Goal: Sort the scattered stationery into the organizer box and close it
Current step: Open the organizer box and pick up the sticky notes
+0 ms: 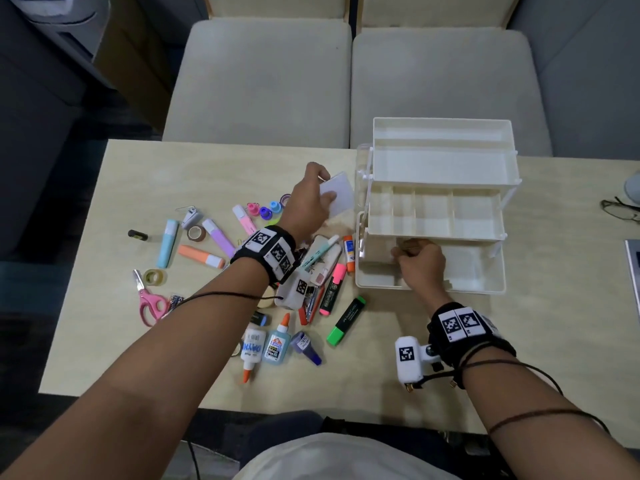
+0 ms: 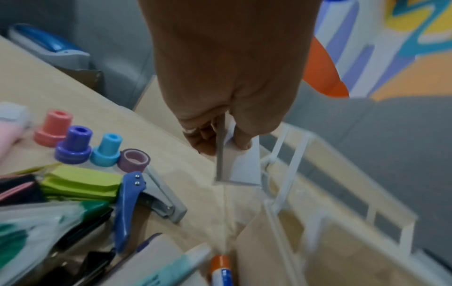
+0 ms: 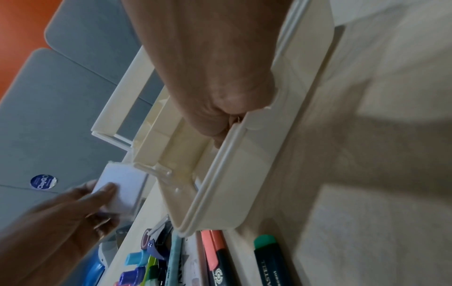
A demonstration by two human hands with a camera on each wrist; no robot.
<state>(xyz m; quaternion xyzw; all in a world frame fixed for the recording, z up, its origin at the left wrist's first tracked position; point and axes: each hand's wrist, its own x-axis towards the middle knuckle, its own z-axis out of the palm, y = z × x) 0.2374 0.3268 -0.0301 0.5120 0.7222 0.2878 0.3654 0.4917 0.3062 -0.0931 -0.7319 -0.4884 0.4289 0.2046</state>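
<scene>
The white three-tier organizer box [image 1: 429,288] stands open on the right of the table, its trays stepped back. My left hand [image 1: 323,194] pinches a white note pad [image 1: 341,199] in the air just left of the box's side arms; the pad [image 2: 244,166] hangs below my fingers [image 2: 240,140] and shows again as a white block [image 3: 124,185]. My right hand [image 1: 419,261] is curled inside the bottom compartment, behind the front wall [image 3: 232,183]. Its fingers are hidden, so I cannot tell whether they hold anything. Stationery lies scattered left of the box.
Pastel highlighters [image 1: 218,237], pink scissors [image 1: 149,301], tape rolls, small stamps [image 2: 73,145], a blue hole punch [image 2: 146,197], glue bottles [image 1: 277,344] and a green marker [image 1: 346,322] cover the table's middle. Glasses [image 1: 620,209] lie far right. Two chairs [image 1: 259,81] stand behind.
</scene>
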